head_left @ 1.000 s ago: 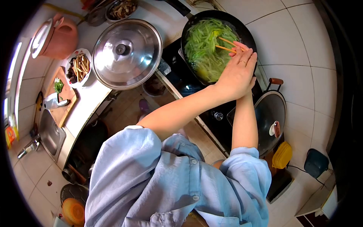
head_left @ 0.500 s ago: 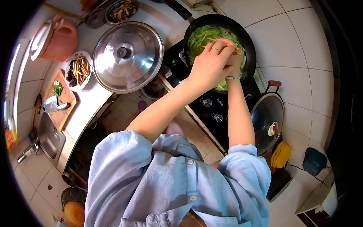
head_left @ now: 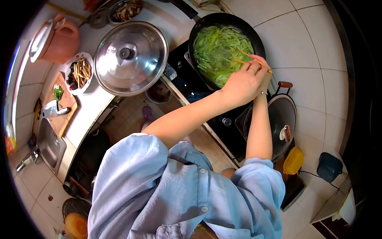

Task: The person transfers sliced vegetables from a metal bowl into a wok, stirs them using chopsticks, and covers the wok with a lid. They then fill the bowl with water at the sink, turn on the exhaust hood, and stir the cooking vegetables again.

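Observation:
Green shredded vegetable strips [head_left: 217,51] lie in liquid in a black long-handled pan [head_left: 258,38] on the stove. A pair of orange-brown chopsticks [head_left: 240,61] points over the near right side of the pan, tips apart. My left hand [head_left: 243,84], with a ring on one finger, is closed at the chopsticks and overlaps my right hand [head_left: 264,79]. The right hand, with a bracelet at its wrist, is closed around the rear part of the chopsticks. Its fingers are partly hidden by the left hand.
A large steel lid [head_left: 131,63] lies on the counter left of the stove. Beyond it are a bowl of sliced food [head_left: 81,73], a cutting board [head_left: 63,119] with a knife, and a pink pot [head_left: 61,42]. Another wok-like vessel [head_left: 281,115] stands right of my right forearm.
Both hands have moved right and toward me with the chopsticks, from over the pan's middle to its near right rim. More of the green strips shows now.

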A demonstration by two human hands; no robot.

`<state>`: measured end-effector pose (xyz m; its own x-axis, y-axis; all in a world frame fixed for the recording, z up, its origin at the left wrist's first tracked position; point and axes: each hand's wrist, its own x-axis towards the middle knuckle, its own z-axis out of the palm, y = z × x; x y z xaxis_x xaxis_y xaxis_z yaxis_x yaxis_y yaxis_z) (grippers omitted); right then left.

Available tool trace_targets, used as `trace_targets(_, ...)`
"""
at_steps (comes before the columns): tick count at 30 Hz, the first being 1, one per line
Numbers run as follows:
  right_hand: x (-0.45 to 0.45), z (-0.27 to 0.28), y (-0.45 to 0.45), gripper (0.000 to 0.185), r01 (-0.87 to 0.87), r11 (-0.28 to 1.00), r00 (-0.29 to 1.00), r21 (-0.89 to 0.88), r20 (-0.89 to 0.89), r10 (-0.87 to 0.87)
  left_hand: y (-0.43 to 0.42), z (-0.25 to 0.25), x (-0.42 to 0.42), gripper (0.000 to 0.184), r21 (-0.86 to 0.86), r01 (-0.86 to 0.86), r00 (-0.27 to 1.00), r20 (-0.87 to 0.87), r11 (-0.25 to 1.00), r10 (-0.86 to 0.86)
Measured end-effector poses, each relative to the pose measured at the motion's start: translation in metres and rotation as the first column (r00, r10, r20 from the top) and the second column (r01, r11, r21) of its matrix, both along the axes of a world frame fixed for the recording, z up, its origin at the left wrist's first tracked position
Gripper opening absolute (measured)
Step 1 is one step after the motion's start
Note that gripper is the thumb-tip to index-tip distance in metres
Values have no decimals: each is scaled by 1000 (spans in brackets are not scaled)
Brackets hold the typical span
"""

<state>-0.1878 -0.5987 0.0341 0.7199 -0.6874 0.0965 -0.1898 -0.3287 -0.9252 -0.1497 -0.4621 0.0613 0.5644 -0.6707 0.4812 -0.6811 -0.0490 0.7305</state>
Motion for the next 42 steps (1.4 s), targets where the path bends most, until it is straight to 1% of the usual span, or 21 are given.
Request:
trace_targets(3,-18,9,-4,15,58,998,997,-10,52,-57,-8,5,-14,62,-47,38,999,20,998,-37)
trace_targets(4,-25,16,-3,15,60,998,997,-3,43,-60,-10,8,-18,61,-92,52,998,30,994,-50)
trace_targets(7,-45,22,-9,15,120,991,988,64,95,-126,-13,18,-29,61,-89,121,993,-2,989,-121)
trace_targets(8,-52,20,-16,23,99,994,995,-36,-18,-100,-15,17,-32,61,-82,129,992,3,988,-129)
trace_targets(11,-57,4,-23,24,68,996,998,65,-4,-68,-15,10,-35,61,-24,172,984,-48,985,-173)
trace_targets(12,-55,1,-21,26,34,983,999,179,-21,-31,-12,12,-33,61,12,179,982,-59,984,-178)
trace_targets(14,-46,-5,-2,25,0,923,993,385,108,-45,-4,13,-30,62,93,190,980,-83,977,-182)
trace_targets(15,-41,-7,7,24,-27,877,983,479,170,-62,-1,11,-28,62,101,158,987,-53,982,-154)
trace_targets(16,-37,-15,8,26,-59,907,983,417,185,-21,1,7,-26,62,106,127,992,-22,986,-125)
trace_targets(19,-16,-13,17,27,-124,892,985,435,162,59,8,7,-16,60,106,58,997,34,993,-62)
trace_targets(20,-12,-10,27,27,-101,908,986,406,160,38,10,7,-12,59,100,38,998,53,994,-43)
trace_targets(23,11,2,46,19,-97,941,965,325,262,9,22,17,1,55,69,2,997,80,998,-8)
trace_targets(24,15,3,47,19,-111,918,964,381,264,7,26,20,3,54,66,-19,995,95,998,13)
trace_targets(27,25,10,54,24,-70,940,988,334,156,18,36,27,10,52,52,-50,994,104,997,45)
trace_targets(30,35,7,65,25,-157,908,971,388,228,71,41,24,16,51,46,-76,993,92,996,71)
trace_targets(31,37,1,65,26,-160,903,976,399,203,83,43,21,18,51,46,-87,993,87,995,83)
trace_targets(33,39,-14,64,26,-164,893,982,420,152,109,45,16,20,51,82,-75,995,65,994,70)
trace_targets(34,37,-17,61,27,-142,919,987,368,127,102,44,10,19,52,80,-69,996,64,994,64)
trace_targets(37,31,-25,47,27,-93,946,994,311,85,70,36,-1,12,53,75,-21,1000,22,997,19)
trace_targets(40,22,-30,32,27,-71,961,993,266,112,42,26,-3,6,54,44,26,1000,-13,999,-26)
trace_targets(42,16,-30,21,27,-31,980,997,197,72,17,19,-2,1,54,40,45,999,-29,998,-44)
